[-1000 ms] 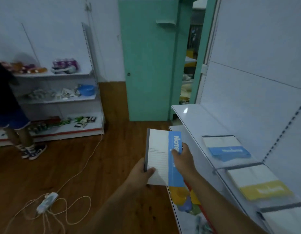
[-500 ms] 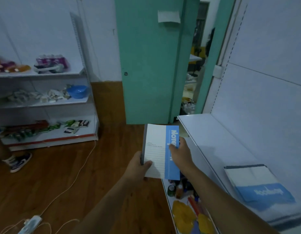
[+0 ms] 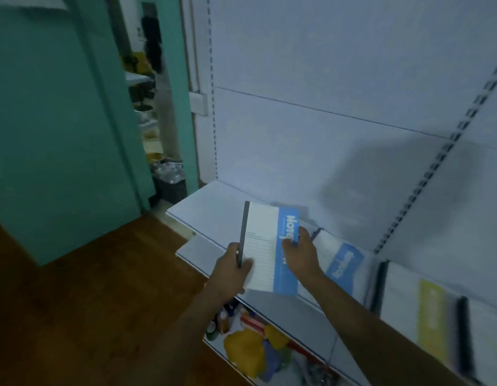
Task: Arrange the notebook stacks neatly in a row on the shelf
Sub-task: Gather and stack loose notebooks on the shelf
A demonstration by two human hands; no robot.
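Observation:
I hold a white notebook stack with a blue band (image 3: 265, 246) over the front edge of the white shelf (image 3: 214, 210). My left hand (image 3: 232, 267) grips its dark spine at the lower left corner. My right hand (image 3: 299, 253) pinches the blue right edge. To the right, a second blue-banded notebook stack (image 3: 340, 260) lies flat on the shelf, then a yellow-banded stack (image 3: 420, 310), and part of another stack (image 3: 481, 338) at the frame edge.
A teal door (image 3: 60, 121) stands open on the left, with a doorway and a dark bin (image 3: 170, 182) behind it. A lower shelf (image 3: 191, 246) holds bottles and colourful items (image 3: 255, 346). Wooden floor (image 3: 88, 302) spreads to the left.
My view has swung right toward the shelf. Both hands have carried the notebook stack from over the floor to above the shelf's front edge, beside the blue-banded stack.

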